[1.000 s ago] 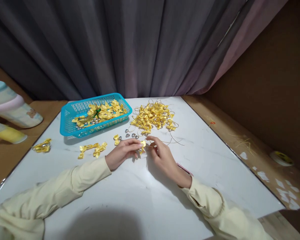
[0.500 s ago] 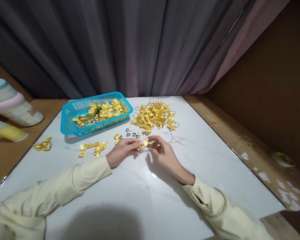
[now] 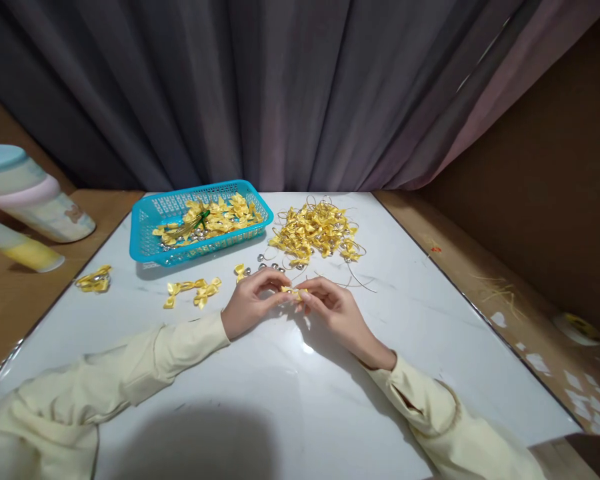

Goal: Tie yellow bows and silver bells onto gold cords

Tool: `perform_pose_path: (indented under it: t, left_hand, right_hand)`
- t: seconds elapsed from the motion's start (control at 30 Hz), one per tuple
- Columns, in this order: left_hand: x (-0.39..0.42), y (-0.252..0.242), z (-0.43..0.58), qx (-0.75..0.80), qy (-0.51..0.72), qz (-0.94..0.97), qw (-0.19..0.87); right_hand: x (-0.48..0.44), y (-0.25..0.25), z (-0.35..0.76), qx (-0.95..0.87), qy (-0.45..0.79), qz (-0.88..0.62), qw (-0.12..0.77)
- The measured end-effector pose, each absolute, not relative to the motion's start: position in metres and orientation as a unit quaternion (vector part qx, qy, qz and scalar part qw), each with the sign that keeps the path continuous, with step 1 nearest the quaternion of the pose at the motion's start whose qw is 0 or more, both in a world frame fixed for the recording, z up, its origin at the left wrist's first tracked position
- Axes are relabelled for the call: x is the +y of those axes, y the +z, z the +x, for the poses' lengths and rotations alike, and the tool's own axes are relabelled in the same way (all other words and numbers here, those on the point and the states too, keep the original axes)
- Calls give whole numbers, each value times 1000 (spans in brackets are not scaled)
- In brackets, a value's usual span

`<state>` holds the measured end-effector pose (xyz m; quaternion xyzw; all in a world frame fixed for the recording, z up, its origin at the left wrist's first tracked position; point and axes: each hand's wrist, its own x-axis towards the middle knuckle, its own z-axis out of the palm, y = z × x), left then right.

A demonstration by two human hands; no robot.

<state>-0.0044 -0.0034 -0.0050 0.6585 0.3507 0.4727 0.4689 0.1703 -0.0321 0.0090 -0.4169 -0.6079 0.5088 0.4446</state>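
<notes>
Between my fingertips, above the white table, is a small yellow ribbon bow [image 3: 294,291]. My left hand [image 3: 254,299] pinches its left side, and my right hand [image 3: 333,308] grips its right side. Thin cord trails near the right fingers; how it joins the bow is too small to tell. Just beyond my left hand lie several small silver bells [image 3: 275,267] and a loose yellow bow [image 3: 240,271]. More loose yellow bows [image 3: 200,289] rest left of that hand. A pile of yellow bows with cord loops and bells [image 3: 315,232] sits behind my hands.
A blue plastic basket [image 3: 139,248] holding yellow bows, bells and a green-tied cord bundle stands at the back left. Another yellow bunch [image 3: 95,279] lies at the table's left edge. Beyond it are a tumbler [image 3: 45,200] and a yellow-banded tube [image 3: 27,251]. Paper scraps [image 3: 537,363] lie at right.
My hands have come closer together around the bow, the right fingers now closing on its right side. The whole view has shifted slightly, so things appear a little further right.
</notes>
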Motion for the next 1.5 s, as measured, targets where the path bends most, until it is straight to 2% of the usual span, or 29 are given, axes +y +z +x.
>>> perform_pose_path:
  t: [0.13, 0.3, 0.4, 0.5, 0.57, 0.73, 0.8, 0.9, 1.17, 1.3, 1.5]
  left_hand:
    - [-3, -3, -5, 372, 474, 627, 493]
    - [-3, -2, -6, 354, 408, 654, 530]
    - [-3, -3, -6, 362, 399, 683, 493]
    - [-3, -4, -6, 385, 396, 712, 433]
    - [-3, -5, -5, 393, 389, 725, 411]
    - [-4, -6, -4, 395, 359, 741, 407]
    - [-4, -5, -4, 394, 351, 744, 409]
    - [-5, -5, -4, 389, 351, 739, 424]
    - [-5, -2, -6, 379, 350, 725, 456]
    - [-6, -1, -7, 373, 358, 721, 462]
    - [-8, 1, -7, 367, 369, 744, 419]
  right_hand:
    - [-31, 12, 170, -567, 528, -400, 490]
    - [-31, 14, 169, -531, 533, -410, 515]
    - [-31, 14, 168, -529, 549, -411, 499]
    - [-33, 15, 170, -556, 564, -418, 446]
    - [-33, 16, 171, -600, 522, -438, 418]
    - [-35, 17, 170, -740, 298, -466, 383]
    - [-35, 17, 169, -762, 265, -456, 376]
    - [-35, 16, 168, -741, 303, -459, 384]
    - [-28, 12, 173, -632, 515, -407, 413]
    - [-27, 9, 175, -615, 531, -395, 429]
    - [-29, 11, 175, -632, 486, -408, 444]
